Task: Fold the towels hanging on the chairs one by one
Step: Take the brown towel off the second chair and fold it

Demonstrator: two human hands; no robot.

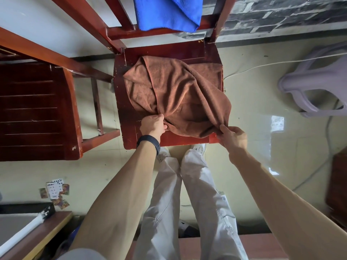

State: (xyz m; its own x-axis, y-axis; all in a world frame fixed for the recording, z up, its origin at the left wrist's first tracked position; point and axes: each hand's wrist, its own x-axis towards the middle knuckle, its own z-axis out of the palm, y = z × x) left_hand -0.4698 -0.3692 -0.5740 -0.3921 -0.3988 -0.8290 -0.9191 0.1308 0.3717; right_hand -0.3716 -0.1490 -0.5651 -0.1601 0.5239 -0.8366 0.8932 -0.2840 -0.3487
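A brown towel point(174, 94) lies rumpled on the seat of a red-brown wooden chair point(129, 126) straight ahead of me. My left hand point(153, 124), with a black band at the wrist, grips the towel's near edge at the left. My right hand point(231, 136) pinches the towel's near right corner, lifted slightly above the seat's front edge. A blue towel point(167, 13) hangs over the backrest of the same chair, at the top of the view.
A second wooden chair point(37, 113) stands close on the left. A pale plastic stool point(317, 85) and a white cable point(262, 64) are on the tiled floor at the right. Playing cards point(56, 192) lie scattered on the floor at the lower left, beside a table edge point(43, 233).
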